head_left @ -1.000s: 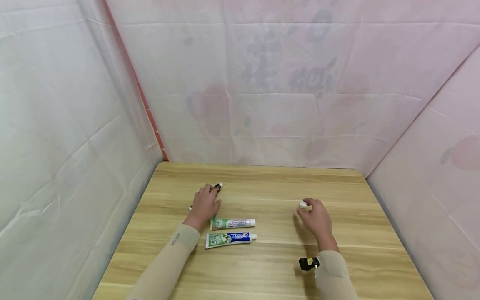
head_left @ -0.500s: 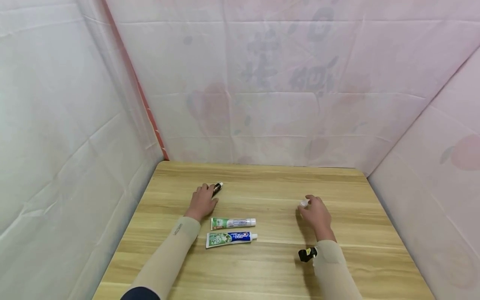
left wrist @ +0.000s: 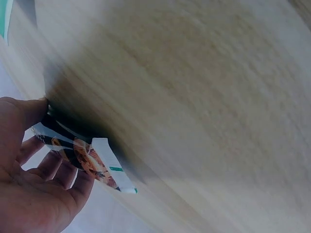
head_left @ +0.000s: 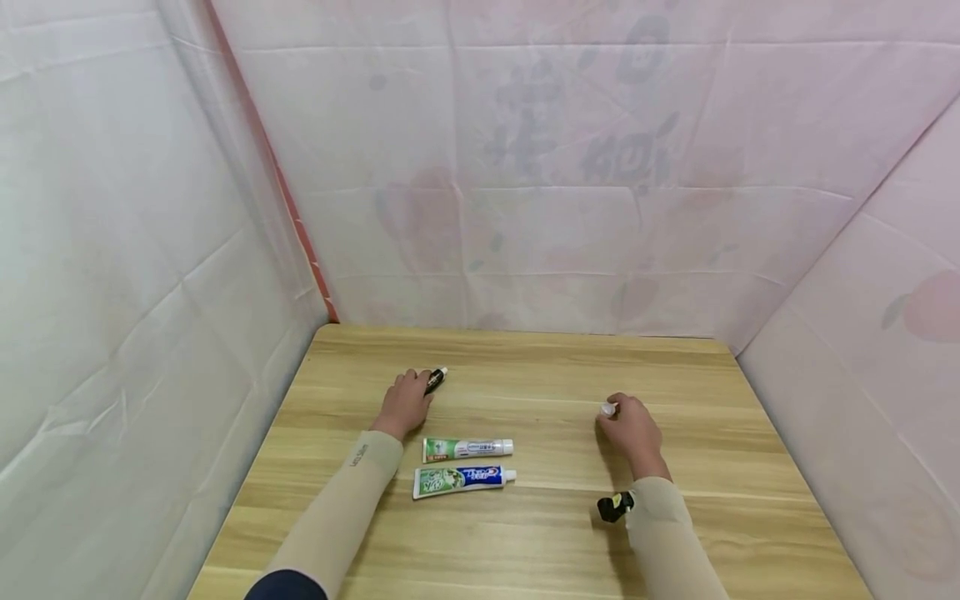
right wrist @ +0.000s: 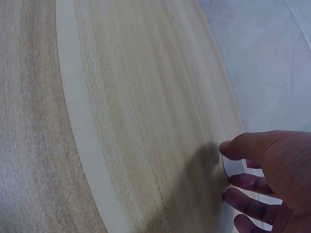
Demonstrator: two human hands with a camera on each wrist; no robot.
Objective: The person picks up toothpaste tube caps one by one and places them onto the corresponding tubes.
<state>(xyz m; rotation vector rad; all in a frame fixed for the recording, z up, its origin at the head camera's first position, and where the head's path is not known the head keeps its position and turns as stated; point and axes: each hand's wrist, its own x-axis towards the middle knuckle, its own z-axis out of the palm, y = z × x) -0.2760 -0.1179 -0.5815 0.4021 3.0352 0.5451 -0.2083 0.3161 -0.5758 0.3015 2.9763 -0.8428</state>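
On the far left of the table, my left hand [head_left: 405, 403] grips a black toothpaste tube [head_left: 434, 381], whose white cap points away. The left wrist view shows the thumb on one side of this tube [left wrist: 80, 153] and the fingers on the other, with the white flat end sticking out. Over on the right, my right hand [head_left: 632, 428] pinches a small white roundish object [head_left: 607, 409] between thumb and fingers. In the right wrist view the fingers cover much of this white piece [right wrist: 235, 166]; its kind cannot be told.
Two more toothpaste tubes lie side by side near the table's middle: a green and white one [head_left: 467, 449] and a green and blue one [head_left: 459, 481]. A black device [head_left: 615, 507] is fixed at the right wrist. Pale cloth walls [head_left: 540, 233] enclose the wooden table [head_left: 547, 550].
My left hand has shifted slightly left and the black tube has turned a little, its near end now hidden. The right hand still holds the white object, tilted slightly differently.
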